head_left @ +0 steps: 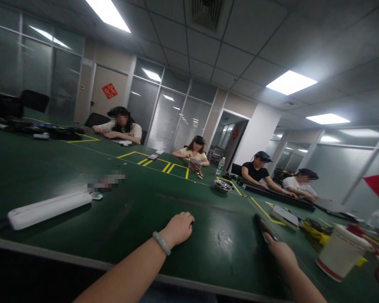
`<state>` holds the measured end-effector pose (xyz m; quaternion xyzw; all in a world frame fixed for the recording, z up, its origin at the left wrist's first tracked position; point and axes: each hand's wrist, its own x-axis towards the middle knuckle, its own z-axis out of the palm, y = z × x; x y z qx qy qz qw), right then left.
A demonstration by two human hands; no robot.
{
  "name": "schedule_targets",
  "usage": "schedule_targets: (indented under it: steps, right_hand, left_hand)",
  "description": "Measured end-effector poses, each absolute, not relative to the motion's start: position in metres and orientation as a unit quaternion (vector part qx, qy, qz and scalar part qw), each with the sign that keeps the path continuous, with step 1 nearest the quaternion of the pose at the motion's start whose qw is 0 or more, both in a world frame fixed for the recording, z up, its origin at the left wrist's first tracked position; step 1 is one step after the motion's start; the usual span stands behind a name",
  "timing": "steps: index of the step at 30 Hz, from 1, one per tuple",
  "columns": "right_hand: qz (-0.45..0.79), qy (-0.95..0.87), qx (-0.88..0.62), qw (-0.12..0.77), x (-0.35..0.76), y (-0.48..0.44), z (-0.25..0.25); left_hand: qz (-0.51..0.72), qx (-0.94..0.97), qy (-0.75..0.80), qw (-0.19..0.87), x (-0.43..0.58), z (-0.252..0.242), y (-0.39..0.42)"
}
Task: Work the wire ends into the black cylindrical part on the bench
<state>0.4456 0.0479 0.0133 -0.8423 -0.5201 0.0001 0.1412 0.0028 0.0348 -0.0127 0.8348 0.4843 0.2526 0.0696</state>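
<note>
My left hand point(178, 228) rests near the middle of the green table point(120, 227), a pale bangle point(161, 243) round its wrist. Its fingers are curled together, and a small dark bit shows at the fingertips, too little to name. On the right, my right hand point(281, 251) is closed round a long dark object point(262, 227), blurred, which points away from me. Most of that hand's fingers are hidden beneath it.
A white power strip point(50, 209) lies at the left. A metal bowl point(222, 185) and a water bottle point(220, 166) stand farther back. To the right are a white cup point(341, 252), a pale box point(284, 216) and yellow items point(316, 232). Several people sit across the table.
</note>
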Motion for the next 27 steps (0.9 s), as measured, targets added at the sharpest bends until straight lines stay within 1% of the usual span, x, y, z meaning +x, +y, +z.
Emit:
schedule_targets:
  steps: [2, 4, 7, 12, 15, 19, 23, 27]
  right_hand:
    - [0.054, -0.530, -0.835, 0.134, 0.413, 0.051, 0.013]
    - [0.075, -0.552, -0.818, 0.147, 0.374, 0.054, 0.011]
    - [0.054, -0.619, -0.768, 0.157, 0.312, 0.057, 0.005]
    - [0.047, -0.748, -0.640, 0.169, 0.222, 0.048, -0.005]
    - [0.038, -0.815, -0.550, 0.176, 0.180, 0.041, -0.009]
    - [0.043, -0.880, -0.441, 0.172, 0.142, 0.039, -0.008]
    - [0.036, -0.884, -0.446, 0.138, 0.128, 0.046, -0.006]
    - [0.034, -0.867, -0.479, 0.133, 0.129, 0.049, -0.004]
  left_hand:
    - [0.256, 0.831, 0.486, 0.082, 0.001, -0.011, 0.034]
    - [0.270, 0.826, 0.487, 0.089, 0.000, -0.009, 0.033]
    - [0.320, 0.813, 0.479, 0.085, -0.001, -0.005, 0.032]
    - [0.400, 0.784, 0.474, 0.036, 0.001, 0.006, 0.029]
    - [0.410, 0.777, 0.477, 0.026, 0.000, 0.009, 0.029]
    - [0.390, 0.772, 0.500, 0.044, -0.004, 0.011, 0.029]
    - [0.373, 0.757, 0.534, 0.059, -0.007, 0.011, 0.029]
    - [0.371, 0.752, 0.542, 0.053, -0.006, 0.008, 0.032]
